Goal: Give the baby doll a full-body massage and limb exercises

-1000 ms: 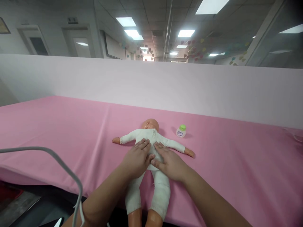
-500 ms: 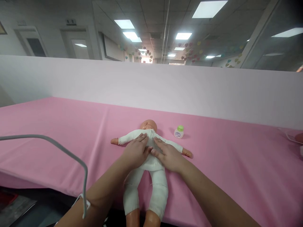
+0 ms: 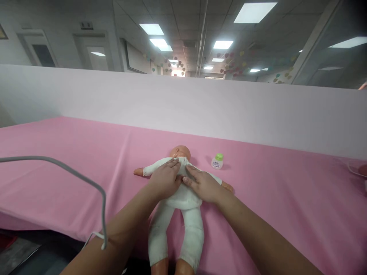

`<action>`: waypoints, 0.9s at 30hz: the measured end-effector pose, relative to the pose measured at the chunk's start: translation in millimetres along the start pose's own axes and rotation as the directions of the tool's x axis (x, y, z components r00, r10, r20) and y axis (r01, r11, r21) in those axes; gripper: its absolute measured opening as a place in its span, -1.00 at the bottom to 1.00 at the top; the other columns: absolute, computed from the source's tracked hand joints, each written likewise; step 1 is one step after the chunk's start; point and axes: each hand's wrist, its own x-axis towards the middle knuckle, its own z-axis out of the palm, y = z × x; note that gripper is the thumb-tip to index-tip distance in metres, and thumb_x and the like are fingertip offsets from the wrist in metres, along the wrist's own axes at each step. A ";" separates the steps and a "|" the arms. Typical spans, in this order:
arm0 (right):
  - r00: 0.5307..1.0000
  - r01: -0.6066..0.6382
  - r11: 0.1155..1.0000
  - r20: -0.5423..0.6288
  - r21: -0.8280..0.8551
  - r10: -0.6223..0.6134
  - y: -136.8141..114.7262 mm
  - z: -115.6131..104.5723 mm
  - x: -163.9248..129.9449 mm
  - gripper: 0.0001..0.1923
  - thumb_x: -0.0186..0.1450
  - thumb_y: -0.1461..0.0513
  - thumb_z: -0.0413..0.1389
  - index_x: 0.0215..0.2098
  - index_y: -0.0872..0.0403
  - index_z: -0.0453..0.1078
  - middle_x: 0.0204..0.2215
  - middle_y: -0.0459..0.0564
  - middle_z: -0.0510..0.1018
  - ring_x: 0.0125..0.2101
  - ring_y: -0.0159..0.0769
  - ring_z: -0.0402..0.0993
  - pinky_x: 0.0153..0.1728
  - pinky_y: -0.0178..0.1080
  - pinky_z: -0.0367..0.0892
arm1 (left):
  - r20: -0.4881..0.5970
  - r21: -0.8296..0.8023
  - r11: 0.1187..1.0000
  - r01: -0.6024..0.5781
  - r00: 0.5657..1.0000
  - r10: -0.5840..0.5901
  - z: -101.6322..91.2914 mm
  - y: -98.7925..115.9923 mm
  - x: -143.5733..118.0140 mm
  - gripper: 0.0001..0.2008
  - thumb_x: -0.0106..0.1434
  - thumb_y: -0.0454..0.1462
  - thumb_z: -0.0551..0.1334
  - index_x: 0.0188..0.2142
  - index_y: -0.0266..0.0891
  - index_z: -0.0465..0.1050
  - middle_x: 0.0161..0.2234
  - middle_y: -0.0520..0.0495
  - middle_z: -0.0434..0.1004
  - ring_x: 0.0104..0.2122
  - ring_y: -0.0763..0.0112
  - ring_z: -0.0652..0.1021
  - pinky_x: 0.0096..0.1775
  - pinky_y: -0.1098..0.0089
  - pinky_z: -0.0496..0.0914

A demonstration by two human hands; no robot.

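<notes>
A baby doll (image 3: 183,225) in a white suit lies on its back on the pink table (image 3: 71,160), head away from me, arms spread, legs over the near edge. My left hand (image 3: 164,177) rests flat on the doll's chest, fingers pointing toward its neck. Beside it, my right hand (image 3: 202,184) lies flat on the chest too, thumbs nearly touching. Both palms press the white cloth; neither hand grips anything. A small bottle with a green cap (image 3: 217,161) stands right of the doll's head.
A pale partition wall (image 3: 229,110) runs along the far side of the table. A grey cable (image 3: 86,183) loops in front of me at the left. Something pinkish shows at the right edge (image 3: 361,168).
Both hands have slid up the doll's torso from the belly toward the upper chest and neck. The doll and bottle stay in place.
</notes>
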 end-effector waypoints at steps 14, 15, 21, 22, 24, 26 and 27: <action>1.000 -0.016 1.000 -0.006 0.017 0.017 -5.5 11.5 7.2 -0.27 0.49 -0.09 -0.03 0.49 0.10 0.08 0.45 0.13 0.18 0.45 -0.04 0.06 0.42 -0.01 0.00 | 0.066 0.050 0.995 -0.081 0.995 0.078 15.0 -12.5 14.3 -0.37 0.36 -0.19 0.11 0.36 -0.44 0.29 0.37 -0.36 0.30 0.36 0.00 0.33 0.35 0.06 0.21; 1.000 -0.002 1.000 -0.026 0.022 0.003 -4.4 10.5 9.3 -0.26 0.49 -0.10 -0.02 0.48 0.09 0.09 0.45 0.12 0.19 0.45 -0.04 0.07 0.42 -0.01 0.01 | 0.058 0.059 0.995 -0.086 0.995 0.082 12.4 -13.7 17.1 -0.36 0.36 -0.17 0.11 0.36 -0.45 0.28 0.38 -0.36 0.30 0.37 0.00 0.33 0.35 0.07 0.21; 0.995 0.012 1.000 -0.098 -0.004 -0.012 -1.6 9.3 30.2 -0.23 0.50 -0.09 -0.05 0.48 0.21 0.07 0.45 0.21 0.15 0.46 -0.04 0.04 0.44 0.00 -0.02 | 0.023 0.036 0.990 -0.139 0.990 0.138 11.9 -19.3 32.5 -0.37 0.37 -0.17 0.11 0.38 -0.39 0.27 0.37 -0.33 0.31 0.38 0.04 0.31 0.36 0.10 0.19; 0.996 0.015 1.000 -0.091 -0.007 -0.015 -2.0 11.3 32.9 -0.23 0.50 -0.08 -0.06 0.48 0.24 0.06 0.45 0.22 0.15 0.46 -0.05 0.03 0.44 -0.01 -0.02 | 0.027 0.019 0.989 -0.145 0.989 0.145 13.6 -20.2 33.1 -0.37 0.37 -0.19 0.12 0.38 -0.37 0.27 0.38 -0.31 0.31 0.37 0.06 0.32 0.35 0.11 0.19; 0.997 0.023 1.000 -0.074 -0.019 -0.025 -3.2 16.7 36.0 -0.24 0.52 -0.06 -0.09 0.48 0.28 0.04 0.45 0.25 0.14 0.46 -0.05 0.03 0.44 -0.03 -0.02 | 0.031 -0.016 0.988 -0.152 0.988 0.152 16.7 -22.2 32.8 -0.38 0.35 -0.22 0.14 0.37 -0.33 0.29 0.37 -0.27 0.32 0.36 0.06 0.34 0.34 0.12 0.21; 0.997 0.023 0.999 -0.072 -0.032 -0.025 -4.1 22.8 36.2 -0.26 0.53 -0.04 -0.11 0.48 0.28 0.06 0.45 0.27 0.15 0.46 -0.05 0.04 0.44 -0.03 -0.02 | 0.023 -0.048 0.987 -0.155 0.988 0.156 19.6 -24.3 31.3 -0.41 0.35 -0.25 0.14 0.35 -0.31 0.32 0.36 -0.24 0.35 0.34 0.05 0.37 0.32 0.12 0.24; 0.997 0.015 0.999 -0.077 -0.031 -0.018 -4.3 25.5 35.6 -0.28 0.53 -0.03 -0.12 0.47 0.27 0.07 0.45 0.26 0.16 0.45 -0.05 0.05 0.44 -0.02 -0.02 | 0.015 -0.062 0.986 -0.157 0.987 0.158 21.0 -25.2 30.5 -0.42 0.35 -0.26 0.13 0.35 -0.31 0.33 0.35 -0.24 0.37 0.33 0.05 0.39 0.32 0.12 0.25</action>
